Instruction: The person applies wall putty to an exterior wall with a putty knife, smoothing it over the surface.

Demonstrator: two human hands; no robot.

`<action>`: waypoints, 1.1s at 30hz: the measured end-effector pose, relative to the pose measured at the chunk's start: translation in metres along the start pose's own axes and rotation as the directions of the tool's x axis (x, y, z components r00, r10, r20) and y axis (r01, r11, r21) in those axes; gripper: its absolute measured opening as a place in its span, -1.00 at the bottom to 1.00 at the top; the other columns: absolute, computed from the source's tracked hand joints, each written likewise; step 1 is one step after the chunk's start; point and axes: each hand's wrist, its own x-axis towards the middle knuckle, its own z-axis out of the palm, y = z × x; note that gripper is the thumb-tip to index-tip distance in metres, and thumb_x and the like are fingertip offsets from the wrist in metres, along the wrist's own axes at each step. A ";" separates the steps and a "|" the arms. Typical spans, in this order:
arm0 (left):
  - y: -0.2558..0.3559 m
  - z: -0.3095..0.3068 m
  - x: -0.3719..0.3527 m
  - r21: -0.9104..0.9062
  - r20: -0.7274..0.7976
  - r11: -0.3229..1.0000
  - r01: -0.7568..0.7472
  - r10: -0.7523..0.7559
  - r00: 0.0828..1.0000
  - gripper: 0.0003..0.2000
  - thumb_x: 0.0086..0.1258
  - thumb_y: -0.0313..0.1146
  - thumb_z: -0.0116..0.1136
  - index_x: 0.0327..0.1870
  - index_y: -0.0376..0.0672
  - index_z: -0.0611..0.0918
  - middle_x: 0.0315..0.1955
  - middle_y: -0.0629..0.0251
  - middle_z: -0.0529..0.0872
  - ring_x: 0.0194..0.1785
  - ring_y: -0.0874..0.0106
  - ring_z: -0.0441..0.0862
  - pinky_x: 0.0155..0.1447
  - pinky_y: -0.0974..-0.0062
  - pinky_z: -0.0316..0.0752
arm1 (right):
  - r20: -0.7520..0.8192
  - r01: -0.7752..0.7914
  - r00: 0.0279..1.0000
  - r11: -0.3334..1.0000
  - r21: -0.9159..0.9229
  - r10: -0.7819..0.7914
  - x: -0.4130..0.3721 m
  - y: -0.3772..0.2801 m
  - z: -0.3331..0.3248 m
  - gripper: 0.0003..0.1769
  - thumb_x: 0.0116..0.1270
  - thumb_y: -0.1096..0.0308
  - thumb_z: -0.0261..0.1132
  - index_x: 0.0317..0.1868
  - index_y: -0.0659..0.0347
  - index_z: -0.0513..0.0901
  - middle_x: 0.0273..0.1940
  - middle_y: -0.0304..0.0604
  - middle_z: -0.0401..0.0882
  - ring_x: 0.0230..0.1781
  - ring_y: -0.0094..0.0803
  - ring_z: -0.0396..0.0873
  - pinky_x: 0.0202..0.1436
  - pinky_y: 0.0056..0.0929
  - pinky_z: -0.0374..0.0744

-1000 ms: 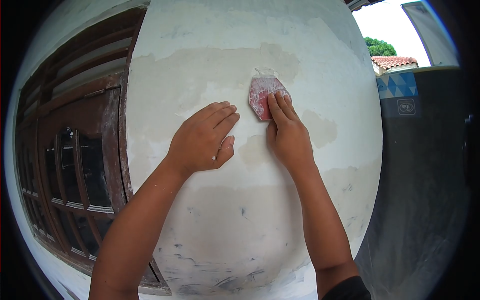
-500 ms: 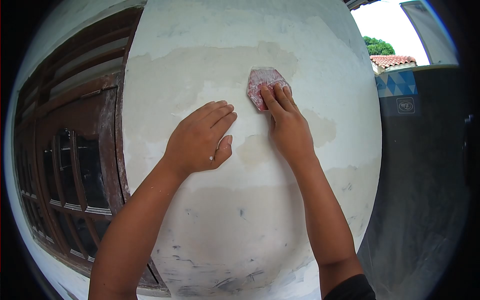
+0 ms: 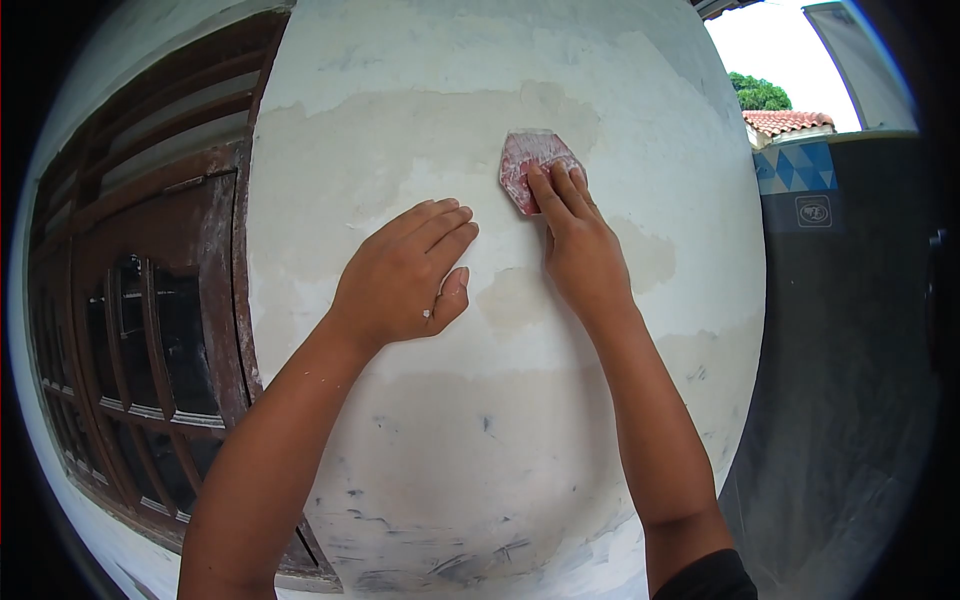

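A white-dusted red sanding pad (image 3: 540,160) with angled corners lies against the patched wall (image 3: 450,430). My right hand (image 3: 580,235) grips it, fingers pressed over its face and the thumb hidden. To its left, my left hand (image 3: 405,270) rests on the wall with fingers stretched out and thumb apart, holding nothing. Specks of white stick to its thumb side. Beige filler patches (image 3: 510,300) spread over the pale surface around both hands, and dark smudges mark the lower part.
A brown wooden window with slats and glass panes (image 3: 185,340) stands close on the left. Right of the wall's edge is a dark panel (image 3: 840,330) with a blue-and-white patterned strip (image 3: 795,168). Beyond it show a tiled roof (image 3: 790,122) and a green tree (image 3: 760,93).
My right hand and the sanding pad have shifted very slightly up and right on the wall. My left hand keeps its place against it.
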 end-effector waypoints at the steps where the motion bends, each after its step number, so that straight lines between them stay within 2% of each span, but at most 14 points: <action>1: 0.000 0.000 0.000 -0.001 -0.002 1.000 0.000 0.000 1.000 -0.57 0.21 -0.44 0.11 0.13 -0.33 0.70 0.18 0.04 0.72 0.36 0.08 0.61 0.43 0.18 0.53 | 0.028 -0.011 1.000 1.000 0.004 0.010 -0.009 -0.002 -0.003 -0.35 0.41 0.64 0.16 0.49 0.01 0.51 0.49 0.11 0.44 0.52 0.02 0.41 0.41 -0.14 0.60; 6: 0.001 0.001 -0.001 0.002 0.001 1.000 0.011 -0.011 1.000 -0.57 0.21 -0.44 0.11 0.13 -0.32 0.70 0.19 0.05 0.72 0.37 0.09 0.61 0.42 0.18 0.54 | 0.042 -0.009 0.999 1.000 0.004 0.009 -0.029 -0.001 -0.017 -0.34 0.40 0.65 0.15 0.49 0.03 0.51 0.49 0.13 0.43 0.53 0.03 0.40 0.41 -0.14 0.59; 8: 0.001 0.000 -0.001 -0.002 0.010 1.000 0.019 -0.019 1.000 -0.57 0.22 -0.44 0.11 0.13 -0.33 0.70 0.19 0.04 0.72 0.37 0.08 0.60 0.43 0.17 0.53 | -0.059 -0.004 0.998 0.999 -0.033 0.002 -0.017 0.005 -0.013 -0.33 0.40 0.66 0.15 0.49 0.03 0.51 0.49 0.13 0.43 0.54 0.03 0.39 0.41 -0.13 0.59; 10: 0.001 0.000 -0.001 -0.007 0.018 1.000 0.024 -0.024 1.000 -0.57 0.22 -0.44 0.11 0.13 -0.33 0.70 0.19 0.04 0.72 0.37 0.08 0.60 0.43 0.17 0.53 | -0.075 0.001 0.997 0.999 -0.034 -0.004 -0.001 0.007 -0.008 -0.33 0.40 0.66 0.14 0.50 0.03 0.51 0.49 0.14 0.44 0.54 0.03 0.39 0.41 -0.13 0.59; 12: 0.000 0.001 -0.001 -0.005 0.011 1.000 0.016 -0.016 1.000 -0.57 0.22 -0.44 0.10 0.12 -0.34 0.70 0.18 0.03 0.72 0.37 0.07 0.60 0.43 0.17 0.53 | -0.036 0.068 0.997 0.998 -0.001 -0.068 0.006 0.010 0.000 -0.34 0.41 0.65 0.14 0.50 0.02 0.51 0.49 0.14 0.44 0.54 0.03 0.39 0.40 -0.13 0.59; 18: 0.001 0.000 0.000 -0.002 0.010 1.000 0.009 -0.009 1.000 -0.56 0.19 -0.45 0.11 0.12 -0.34 0.70 0.18 0.02 0.72 0.36 0.06 0.61 0.43 0.17 0.53 | 0.079 0.033 0.996 0.999 0.011 -0.034 -0.032 0.004 -0.017 -0.34 0.42 0.64 0.14 0.50 0.00 0.51 0.49 0.11 0.44 0.54 0.02 0.39 0.40 -0.14 0.60; 19: 0.001 -0.001 0.000 0.000 0.010 1.000 0.011 -0.011 1.000 -0.56 0.19 -0.45 0.11 0.12 -0.34 0.70 0.18 0.02 0.72 0.36 0.06 0.61 0.43 0.17 0.53 | 0.080 0.035 0.996 0.999 0.013 -0.036 -0.029 0.004 -0.017 -0.34 0.42 0.64 0.14 0.50 0.00 0.51 0.49 0.11 0.44 0.54 0.02 0.39 0.40 -0.14 0.60; 21: 0.002 -0.001 0.001 -0.008 0.013 1.000 0.017 -0.017 1.000 -0.56 0.19 -0.45 0.11 0.13 -0.34 0.70 0.18 0.02 0.72 0.36 0.06 0.61 0.43 0.17 0.53 | -0.024 0.023 0.999 1.000 -0.002 -0.023 -0.019 0.007 -0.017 -0.34 0.42 0.64 0.15 0.49 0.00 0.51 0.50 0.11 0.44 0.54 0.01 0.38 0.39 -0.15 0.60; 24: 0.000 0.001 0.000 0.008 0.014 1.000 0.007 -0.007 1.000 -0.56 0.20 -0.45 0.11 0.13 -0.34 0.70 0.18 0.02 0.72 0.36 0.07 0.61 0.42 0.18 0.54 | -0.049 0.063 0.997 0.998 -0.003 -0.063 0.006 0.006 -0.011 -0.35 0.41 0.64 0.15 0.48 0.02 0.52 0.50 0.12 0.43 0.55 0.00 0.38 0.39 -0.15 0.61; 30: 0.001 0.000 0.000 0.014 0.002 1.000 0.004 -0.004 1.000 -0.57 0.20 -0.44 0.10 0.12 -0.35 0.70 0.18 0.03 0.72 0.36 0.07 0.61 0.42 0.18 0.54 | 0.080 0.073 0.994 0.997 0.031 -0.075 -0.027 -0.002 -0.010 -0.36 0.39 0.66 0.16 0.47 0.09 0.52 0.49 0.11 0.44 0.55 0.00 0.38 0.40 -0.16 0.60; 33: 0.000 0.002 -0.001 -0.005 0.001 1.000 0.016 -0.016 1.000 -0.57 0.20 -0.44 0.10 0.12 -0.35 0.70 0.18 0.02 0.72 0.36 0.07 0.61 0.42 0.18 0.54 | 0.033 0.073 0.997 0.997 0.036 -0.075 -0.031 0.000 -0.018 -0.32 0.37 0.68 0.17 0.48 0.04 0.52 0.48 0.11 0.45 0.54 0.01 0.40 0.40 -0.15 0.60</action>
